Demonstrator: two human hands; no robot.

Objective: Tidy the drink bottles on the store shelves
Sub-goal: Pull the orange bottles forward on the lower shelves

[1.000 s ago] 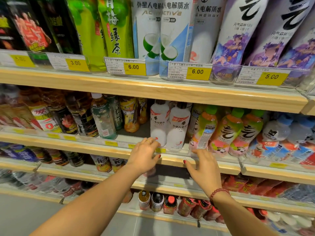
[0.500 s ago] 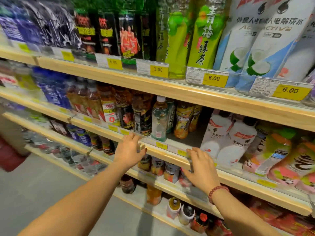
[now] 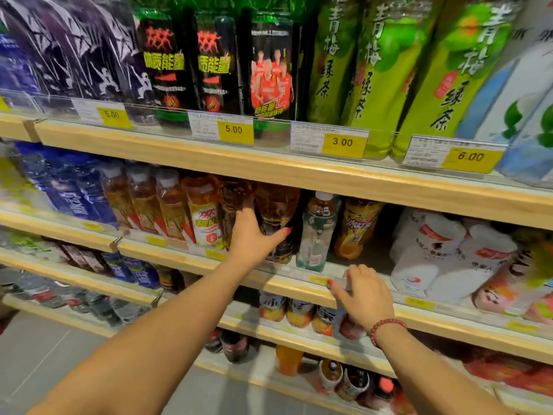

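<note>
My left hand [image 3: 253, 235] reaches into the second shelf and wraps its fingers around a dark amber drink bottle [image 3: 276, 214] with a black label. Beside it on the right stands a green-labelled tea bottle [image 3: 316, 235] with a white cap, then an orange-labelled bottle [image 3: 356, 229]. My right hand [image 3: 363, 292], with a red bead bracelet at the wrist, rests on the front edge of the same wooden shelf [image 3: 287, 283], fingers on the price rail, holding no bottle. To the left runs a row of amber bottles with red and white labels [image 3: 170, 211].
The upper shelf [image 3: 269, 166] carries black energy drink bottles [image 3: 215, 64] and tall green tea bottles [image 3: 377, 70] behind price tags. White bottles [image 3: 431, 256] fill the right of the second shelf, blue ones [image 3: 68, 190] the left. Lower shelves hold more bottles. Grey floor [image 3: 45, 354] lies below left.
The view swung left along the shelves. My left hand rose from the shelf edge and closed around the dark amber bottle. My right hand stayed on the shelf edge.
</note>
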